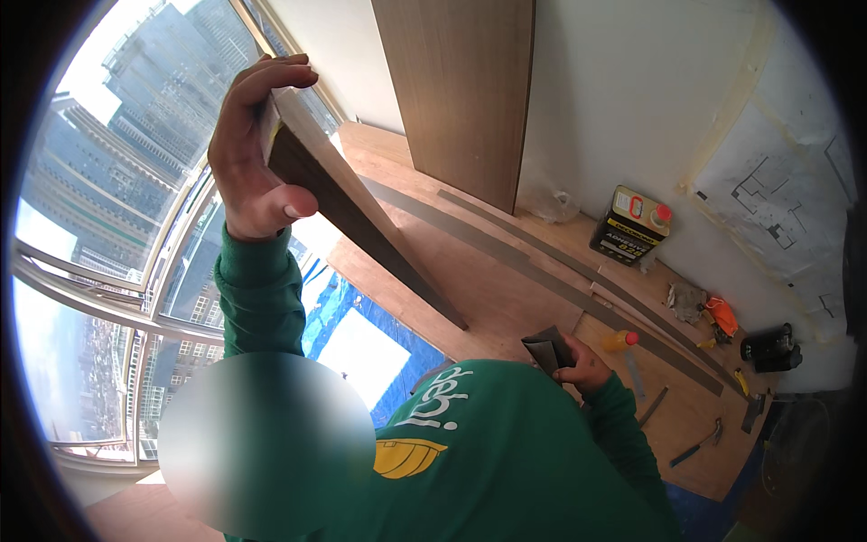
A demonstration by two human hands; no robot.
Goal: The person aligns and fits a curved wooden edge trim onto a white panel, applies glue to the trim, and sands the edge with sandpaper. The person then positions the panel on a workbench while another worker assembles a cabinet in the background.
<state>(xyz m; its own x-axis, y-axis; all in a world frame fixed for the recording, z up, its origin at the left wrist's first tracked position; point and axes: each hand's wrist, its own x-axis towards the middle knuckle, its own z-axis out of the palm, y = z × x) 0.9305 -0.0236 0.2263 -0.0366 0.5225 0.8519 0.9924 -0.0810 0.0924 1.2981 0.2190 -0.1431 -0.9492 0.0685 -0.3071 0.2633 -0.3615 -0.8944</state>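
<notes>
Steadying, apparently: your left hand (248, 154) holds the plank (341, 210) near the plywood (474, 262) edge, your right hand (589, 366) grips a dark pad (545, 350); next requires firm support.

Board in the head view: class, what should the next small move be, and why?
Probably bring the right hand, with its folded dark sheet, to the board: the left hand already has the board's near end, while the sheet is held apart from it.
</notes>
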